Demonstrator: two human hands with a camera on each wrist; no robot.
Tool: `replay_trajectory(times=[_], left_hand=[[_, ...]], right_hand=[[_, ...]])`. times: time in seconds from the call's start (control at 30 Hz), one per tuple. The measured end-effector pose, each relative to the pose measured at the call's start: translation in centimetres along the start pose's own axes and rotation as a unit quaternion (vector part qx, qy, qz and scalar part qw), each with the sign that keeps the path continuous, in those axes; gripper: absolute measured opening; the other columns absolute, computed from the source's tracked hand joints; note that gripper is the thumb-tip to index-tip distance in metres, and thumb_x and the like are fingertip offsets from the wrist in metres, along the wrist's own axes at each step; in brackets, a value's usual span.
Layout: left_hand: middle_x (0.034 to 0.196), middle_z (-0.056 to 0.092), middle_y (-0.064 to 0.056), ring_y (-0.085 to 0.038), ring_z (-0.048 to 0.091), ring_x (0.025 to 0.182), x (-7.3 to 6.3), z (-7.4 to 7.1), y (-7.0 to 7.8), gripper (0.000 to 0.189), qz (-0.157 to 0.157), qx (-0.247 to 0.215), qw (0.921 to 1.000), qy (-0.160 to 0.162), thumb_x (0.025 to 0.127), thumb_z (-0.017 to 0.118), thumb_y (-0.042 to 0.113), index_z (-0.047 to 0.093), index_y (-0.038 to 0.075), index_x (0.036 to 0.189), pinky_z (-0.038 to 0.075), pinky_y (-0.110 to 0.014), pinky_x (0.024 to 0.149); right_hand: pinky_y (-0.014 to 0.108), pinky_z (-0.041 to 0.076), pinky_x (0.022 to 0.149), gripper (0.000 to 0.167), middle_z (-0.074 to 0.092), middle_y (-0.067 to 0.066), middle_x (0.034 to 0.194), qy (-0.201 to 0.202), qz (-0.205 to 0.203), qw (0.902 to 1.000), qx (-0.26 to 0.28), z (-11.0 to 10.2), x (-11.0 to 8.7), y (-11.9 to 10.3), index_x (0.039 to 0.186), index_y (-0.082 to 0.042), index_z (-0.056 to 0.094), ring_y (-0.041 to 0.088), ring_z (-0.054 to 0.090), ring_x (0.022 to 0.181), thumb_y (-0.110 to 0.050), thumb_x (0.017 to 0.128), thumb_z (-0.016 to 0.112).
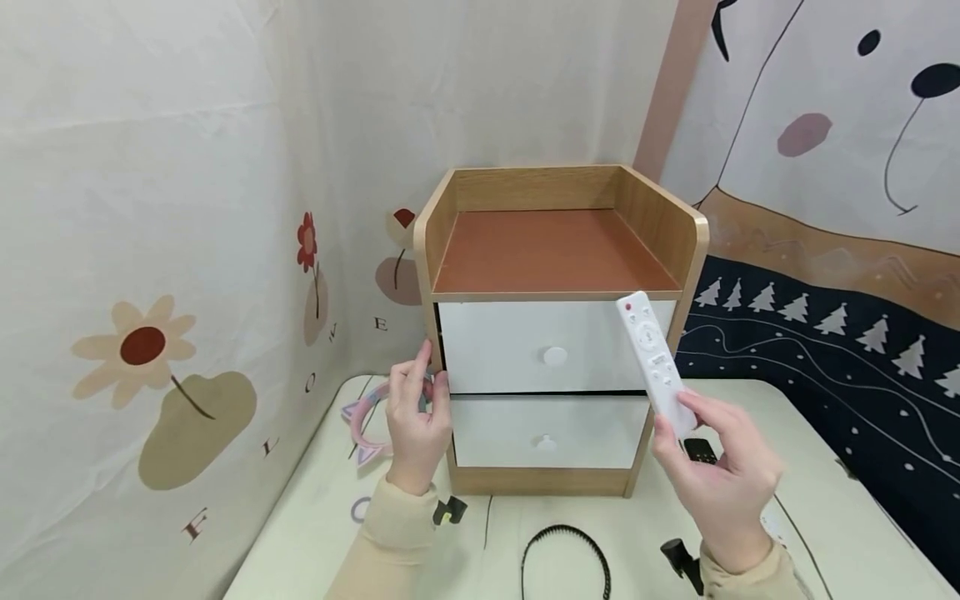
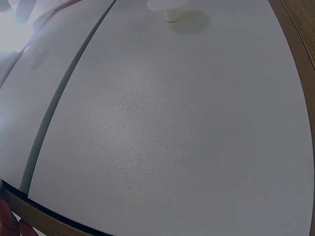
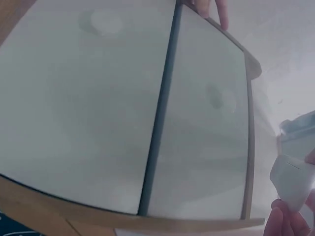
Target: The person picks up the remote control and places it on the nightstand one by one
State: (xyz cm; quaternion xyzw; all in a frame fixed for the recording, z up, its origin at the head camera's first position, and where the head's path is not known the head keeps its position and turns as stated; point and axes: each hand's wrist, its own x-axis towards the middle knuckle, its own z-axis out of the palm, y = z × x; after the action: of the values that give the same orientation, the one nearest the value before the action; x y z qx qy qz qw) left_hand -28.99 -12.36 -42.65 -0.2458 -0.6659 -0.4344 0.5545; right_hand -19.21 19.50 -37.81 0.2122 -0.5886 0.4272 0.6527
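A small wooden cabinet [image 1: 540, 482] with two white drawers and round white knobs stands on the table. My left hand [image 1: 420, 425] touches its left side panel near the upper drawer [image 1: 495, 346], the fingers mostly straight. In the left wrist view only fingertips [image 2: 9, 221] show at the panel's edge. A white remote-style game controller [image 1: 651, 358] with a red button is pinched at its lower end by my right hand [image 1: 720, 471], in front of the cabinet's right side. The right wrist view shows the end of the controller [image 3: 290, 182] between thumb and fingers. Both drawers appear closed.
A pink cat-ear headband [image 1: 362, 417] lies left of the cabinet, with a small purple ring [image 1: 360, 508] nearer. A black toothed headband [image 1: 566, 529] is in front. Behind my right hand lies a black object with buttons [image 1: 700, 450]. Printed curtains [image 1: 187, 208] surround the table [image 1: 300, 533].
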Motion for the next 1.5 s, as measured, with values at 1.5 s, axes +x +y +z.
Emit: replay_trajectory(times=[1.5], left_hand=[[0.099, 0.056, -0.025, -0.018, 0.051, 0.071, -0.1, 0.2, 0.2, 0.057, -0.002, -0.003, 1.0, 0.009, 0.096, 0.069, -0.014, 0.061, -0.005, 0.152, 0.043, -0.017, 0.065]], right_hand=[[0.05, 0.055, 0.082, 0.029, 0.084, 0.014, 0.095, -0.246, -0.066, 0.9536, -0.161, 9.6, 9.6, -1.6, 0.107, -0.004, 0.085, 0.034, 0.071, 0.086, -0.028, 0.092, 0.086]])
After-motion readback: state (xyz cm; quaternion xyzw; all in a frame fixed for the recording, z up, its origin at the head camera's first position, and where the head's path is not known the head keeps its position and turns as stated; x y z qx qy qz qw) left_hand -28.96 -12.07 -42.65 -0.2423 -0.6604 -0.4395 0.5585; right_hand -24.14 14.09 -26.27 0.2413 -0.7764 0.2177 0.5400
